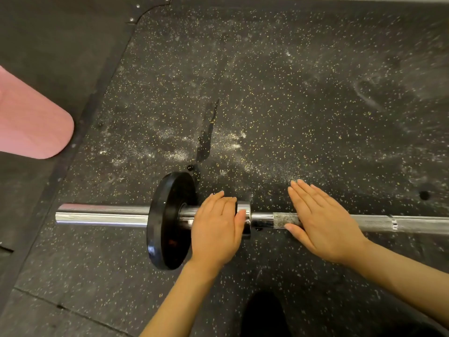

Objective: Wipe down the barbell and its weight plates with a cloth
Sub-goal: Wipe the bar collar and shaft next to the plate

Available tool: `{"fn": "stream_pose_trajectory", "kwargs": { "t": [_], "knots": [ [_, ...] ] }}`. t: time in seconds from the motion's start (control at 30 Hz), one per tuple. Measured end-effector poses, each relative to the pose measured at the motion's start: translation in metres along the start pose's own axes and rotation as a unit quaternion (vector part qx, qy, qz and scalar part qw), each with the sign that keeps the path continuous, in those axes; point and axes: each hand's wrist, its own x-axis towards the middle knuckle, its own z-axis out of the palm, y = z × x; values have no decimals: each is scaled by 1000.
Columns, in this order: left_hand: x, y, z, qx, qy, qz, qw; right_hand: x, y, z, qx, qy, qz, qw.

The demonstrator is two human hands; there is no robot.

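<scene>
On the speckled rubber floor the barbell lies crosswise in front of the person, one black weight plate upright on its sleeve. The right hand lies flat, fingers straight, on the knurled shaft, probably to stop it rolling. The left hand curls over a small dark part beside the collar; no cloth shows.

1 barbell, 1 weight plate, 2 hands
</scene>
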Motion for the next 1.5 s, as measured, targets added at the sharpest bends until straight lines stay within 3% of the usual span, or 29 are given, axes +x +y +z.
{"fn": "stream_pose_trajectory", "kwargs": {
  "t": [0.13,0.57,0.7,0.83,1.07,1.17,1.33,1.5],
  "knots": [
    [4,-13,1,29,4,38,999,-15,8,2,6,-5,11,1000],
    [38,-31,-5,11,8,-11,1000,-25,40,7,26,37,93,995],
    [42,-32,-8,-51,1,-37,998,-17,43,9,27,40,92,995],
    [50,-22,-16,-125,55,-88,987,-12,45,8,30,43,94,994],
    [74,56,-7,-128,107,114,979,-18,52,9,62,77,120,988],
    [79,82,11,-98,87,155,979,-25,55,10,68,84,124,986],
    [80,88,31,-15,-26,125,992,-26,60,8,74,99,117,985],
    [76,86,25,-53,-45,109,992,-16,47,1,125,137,79,979]
  ]
}}
